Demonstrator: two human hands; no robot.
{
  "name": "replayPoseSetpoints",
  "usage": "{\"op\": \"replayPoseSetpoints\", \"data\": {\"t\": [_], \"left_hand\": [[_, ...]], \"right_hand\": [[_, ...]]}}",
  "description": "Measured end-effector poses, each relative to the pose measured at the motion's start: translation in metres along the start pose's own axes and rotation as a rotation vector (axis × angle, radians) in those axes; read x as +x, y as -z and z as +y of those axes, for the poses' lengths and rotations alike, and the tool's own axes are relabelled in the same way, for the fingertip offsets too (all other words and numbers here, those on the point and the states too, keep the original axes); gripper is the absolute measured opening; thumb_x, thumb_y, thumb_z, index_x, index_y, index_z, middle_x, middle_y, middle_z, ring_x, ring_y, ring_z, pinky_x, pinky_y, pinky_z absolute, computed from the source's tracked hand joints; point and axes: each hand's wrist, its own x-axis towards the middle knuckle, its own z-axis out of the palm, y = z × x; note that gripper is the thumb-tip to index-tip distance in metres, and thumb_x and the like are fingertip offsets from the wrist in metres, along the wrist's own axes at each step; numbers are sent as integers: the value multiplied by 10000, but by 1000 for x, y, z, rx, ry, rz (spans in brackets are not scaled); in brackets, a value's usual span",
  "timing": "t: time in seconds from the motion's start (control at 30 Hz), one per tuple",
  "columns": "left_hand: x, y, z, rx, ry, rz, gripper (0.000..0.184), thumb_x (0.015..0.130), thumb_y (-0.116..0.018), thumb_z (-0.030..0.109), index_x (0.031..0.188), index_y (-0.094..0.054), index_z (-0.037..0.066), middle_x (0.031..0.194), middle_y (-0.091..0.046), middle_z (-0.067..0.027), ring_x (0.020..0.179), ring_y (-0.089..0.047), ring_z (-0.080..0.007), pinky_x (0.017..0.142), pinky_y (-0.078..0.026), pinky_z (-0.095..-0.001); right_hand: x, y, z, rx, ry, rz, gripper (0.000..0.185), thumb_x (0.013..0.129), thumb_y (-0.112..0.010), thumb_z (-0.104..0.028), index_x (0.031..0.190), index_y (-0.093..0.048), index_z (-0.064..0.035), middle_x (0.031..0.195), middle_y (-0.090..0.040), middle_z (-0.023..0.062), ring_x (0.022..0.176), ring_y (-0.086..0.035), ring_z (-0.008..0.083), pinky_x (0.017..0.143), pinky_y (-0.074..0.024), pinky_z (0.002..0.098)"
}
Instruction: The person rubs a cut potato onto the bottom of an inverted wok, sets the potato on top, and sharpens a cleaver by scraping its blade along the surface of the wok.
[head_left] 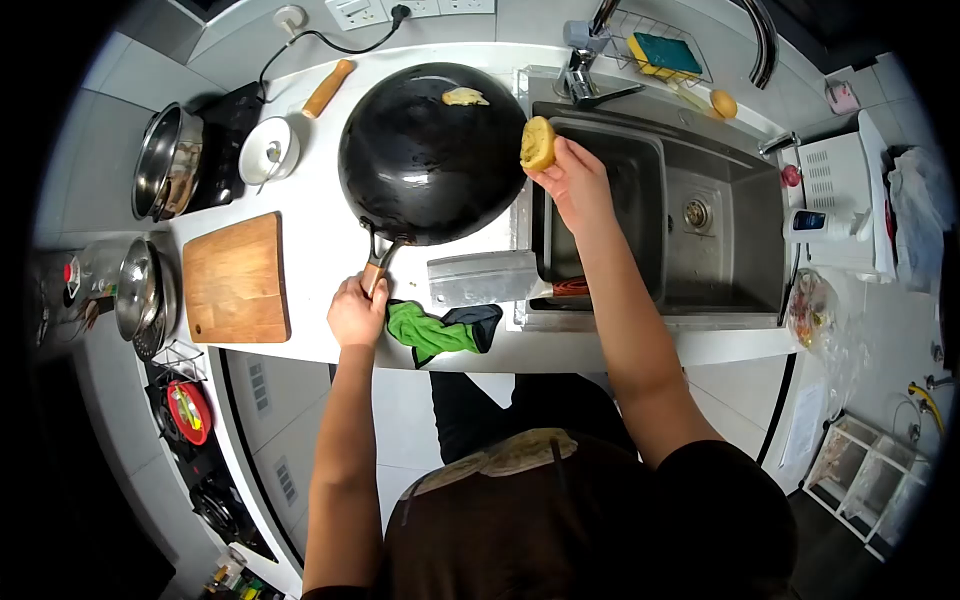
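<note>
A large black wok [430,150] lies on the counter, its rounded underside apparently facing up, with a pale yellowish patch near its far edge. My left hand [357,312] is closed around the wok's wooden handle [372,277]. In my right hand [575,180] a yellow sponge [537,144] with dark smudges is pinched, held up beside the wok's right edge near the sink. A cleaver [485,278] with a reddish-brown handle lies below the wok. Next to my left hand is a crumpled green and grey cloth [438,328].
The double sink [665,220] is at right, under a faucet [580,80] and a rack holding a green-yellow sponge [665,55]. At left are a cutting board [235,280], a white bowl [268,150], a steel pot [170,160] and a wooden rolling-pin-like stick [328,88].
</note>
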Motion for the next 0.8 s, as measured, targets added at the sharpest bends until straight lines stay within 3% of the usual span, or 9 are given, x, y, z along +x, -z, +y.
{"op": "replayPoseSetpoints", "data": {"t": [0.07,0.3,0.4,0.47,0.5,0.57,0.63,0.7,0.8], "left_hand": [[2,2,-2,-21,-22,46,423,828,-600,428,933,-666,24,888,-666,-153,834,-640,-348,742,-515,-432],[15,5,-2,-3,-45,103,418,832,-595,420,913,-663,16,875,-663,-152,822,-638,-351,728,-513,-435],[12,3,-1,-8,-34,83,411,831,-596,418,896,-659,17,865,-659,-150,809,-635,-351,722,-512,-435],[8,4,2,1,-35,60,404,831,-597,416,881,-655,19,854,-656,-146,796,-633,-350,709,-509,-438],[7,3,2,1,-31,58,404,831,-597,416,881,-655,19,854,-656,-146,796,-633,-350,709,-509,-438],[5,1,4,-21,-48,89,396,830,-598,414,850,-641,21,832,-649,-139,780,-629,-349,691,-506,-442],[3,-1,4,-16,-59,104,390,829,-602,412,848,-639,24,830,-648,-138,777,-629,-347,686,-505,-442],[1,-1,3,-9,-67,114,385,827,-606,409,846,-637,26,827,-648,-136,774,-628,-346,680,-504,-443],[1,-2,0,18,-71,70,379,820,-622,401,880,-643,27,826,-646,-140,775,-628,-342,684,-511,-435]], "right_hand": [[-6,-2,-10,425,-156,-88,429,998,-506,-237,1293,-448,70,1266,-534,214,1172,-552,326,1012,-453,441],[-1,-5,-13,576,-210,-190,434,1019,-448,-240,1320,-430,72,1265,-544,221,1144,-578,318,981,-473,398],[-3,-10,-9,446,-148,-126,388,1009,-479,-206,1294,-478,57,1265,-552,202,1124,-589,287,963,-478,363],[-3,-17,-1,3,107,-95,332,966,-554,-106,1259,-525,46,1265,-562,168,1095,-600,237,923,-490,323],[0,-21,9,-183,173,-35,372,865,-658,-14,1226,-569,9,1234,-584,123,1055,-606,190,879,-499,300],[-12,-41,17,-656,570,44,456,766,-727,16,1198,-590,-26,1167,-603,107,1030,-609,204,852,-502,305],[-33,-65,20,-810,810,14,545,682,-761,5,1200,-603,-53,1113,-588,136,1022,-583,299,881,-482,367],[-34,-68,30,-913,901,-51,540,675,-773,-12,1193,-623,-54,1125,-584,136,1032,-572,319,901,-473,387],[-5,-57,26,-788,799,127,527,703,-747,-18,1213,-621,-59,1133,-571,134,1014,-555,333,887,-471,393]]}}
